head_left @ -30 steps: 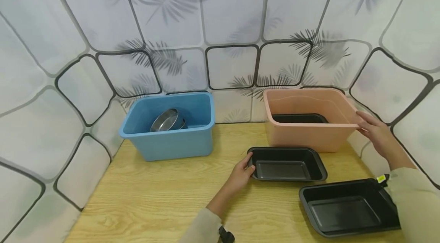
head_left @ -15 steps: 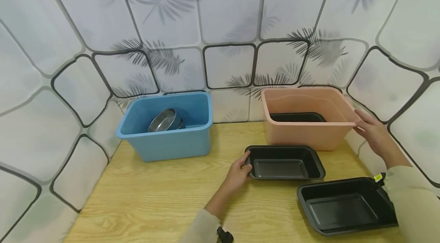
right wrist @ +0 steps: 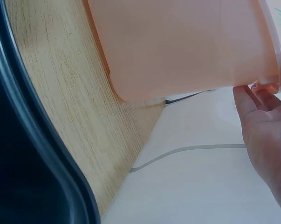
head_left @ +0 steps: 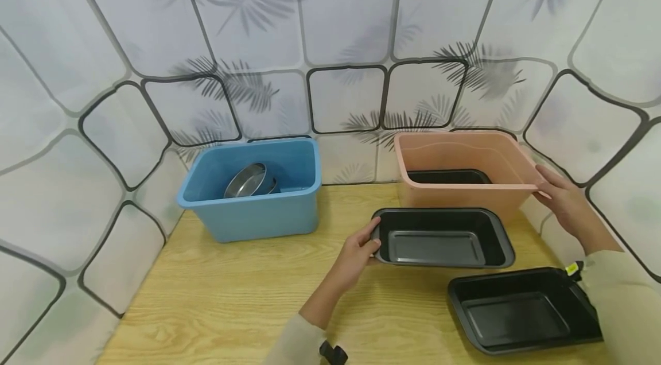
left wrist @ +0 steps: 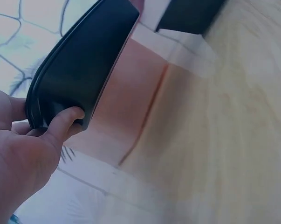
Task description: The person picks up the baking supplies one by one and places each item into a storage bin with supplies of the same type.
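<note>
My left hand [head_left: 356, 256] held a black loaf pan [head_left: 436, 245] by its left end, fingers and thumb clamped on the rim and the outside of that end wall. The pan hung above the table [head_left: 232, 302], right of the middle, just in front of the pink bin [head_left: 465, 197]. It was long and rectangular, with rounded corners, a rolled lip all round and sloping sides; its dark floor carried a paler line marking out a smaller rectangle, and light lay in a soft grey sheen there. From my left wrist, its outer side looked smooth, plain and nearly black.

My right hand [head_left: 565, 201] gripped the right end of the pink bin at its rim, fingers curled under the edge; a black thing [head_left: 449, 177] lay inside that bin, mostly hidden by the front wall. On the near right of the table sat a second black pan [head_left: 516, 319], its right end partly covered by my sleeve [head_left: 617, 296]. At the far left stood a blue bin [head_left: 268, 220] with a round metal tin [head_left: 247, 181] tilted inside it.
</note>
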Available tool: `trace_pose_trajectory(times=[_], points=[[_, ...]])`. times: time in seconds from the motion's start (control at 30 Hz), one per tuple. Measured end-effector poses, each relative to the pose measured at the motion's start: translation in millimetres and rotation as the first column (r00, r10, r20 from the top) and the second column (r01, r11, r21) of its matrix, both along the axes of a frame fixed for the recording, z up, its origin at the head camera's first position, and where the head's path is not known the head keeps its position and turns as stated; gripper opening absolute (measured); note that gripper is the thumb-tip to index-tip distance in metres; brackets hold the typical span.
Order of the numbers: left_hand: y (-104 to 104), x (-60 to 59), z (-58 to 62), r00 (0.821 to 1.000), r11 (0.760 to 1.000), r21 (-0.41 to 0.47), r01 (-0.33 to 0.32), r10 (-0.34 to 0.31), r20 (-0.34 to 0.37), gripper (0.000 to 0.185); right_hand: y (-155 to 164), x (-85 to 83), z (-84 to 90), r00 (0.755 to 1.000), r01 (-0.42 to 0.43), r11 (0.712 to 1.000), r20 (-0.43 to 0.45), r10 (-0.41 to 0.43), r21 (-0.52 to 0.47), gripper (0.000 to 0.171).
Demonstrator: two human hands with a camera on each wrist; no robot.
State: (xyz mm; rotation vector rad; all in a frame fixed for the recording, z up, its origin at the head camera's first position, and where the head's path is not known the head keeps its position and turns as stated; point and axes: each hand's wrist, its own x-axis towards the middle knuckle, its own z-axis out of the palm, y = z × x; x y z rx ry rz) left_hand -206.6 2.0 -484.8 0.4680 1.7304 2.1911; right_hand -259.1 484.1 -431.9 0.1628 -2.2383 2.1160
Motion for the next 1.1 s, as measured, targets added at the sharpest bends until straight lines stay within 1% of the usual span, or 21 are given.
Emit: trace_pose_trajectory(times=[0.2,0.3,0.47,0.63,0.7,0.87,1.0,1.1], points=[[-2.7,-1.8,19.4,1.0,1.0,-0.015,0.013,-0.014,-0.023,0.054,2.1,-1.0,0.1,1.0,-0.006,1.0,-0.004,0.006,0.016,0.067],[-4.4,-3.2,28.0,1.0,1.0,-0.011,0.014,-0.015,-0.025,0.054,2.5,-1.0,0.2,1.0,-0.015,1.0,-0.007,0.015,0.0,0.067],[-5.3,-6.4,39.0,1.0,1.0,0.003,-0.003,0.003,-0.023,0.055,1.4,-1.4,1.0,1.0,-0.024,0.999,-0.01,0.023,-0.027,0.066],[-1.8,-11.2,47.7,0.999,1.0,0.019,-0.007,0.008,-0.037,0.055,1.4,-1.9,2.6,1.0,-0.02,1.0,-0.016,0.02,-0.018,0.067],[-0.3,-13.5,51.3,0.999,1.0,0.025,-0.008,0.009,-0.042,0.056,1.8,-2.1,3.0,1.0,-0.021,1.0,-0.021,0.021,0.003,0.067],[3.0,-21.1,62.6,0.998,0.998,0.043,-0.037,0.04,-0.051,0.055,2.1,-2.5,3.2,0.999,-0.032,0.998,-0.029,0.033,0.049,0.066],[7.1,-28.8,71.9,0.997,0.996,0.054,-0.065,0.068,-0.045,0.055,2.2,-2.4,3.3,0.999,-0.04,0.998,-0.026,0.041,0.046,0.067],[11.8,-34.8,77.7,0.994,0.995,0.04,-0.092,0.094,-0.048,0.054,2.2,-1.5,4.0,0.999,-0.045,0.998,-0.023,0.047,0.054,0.067]])
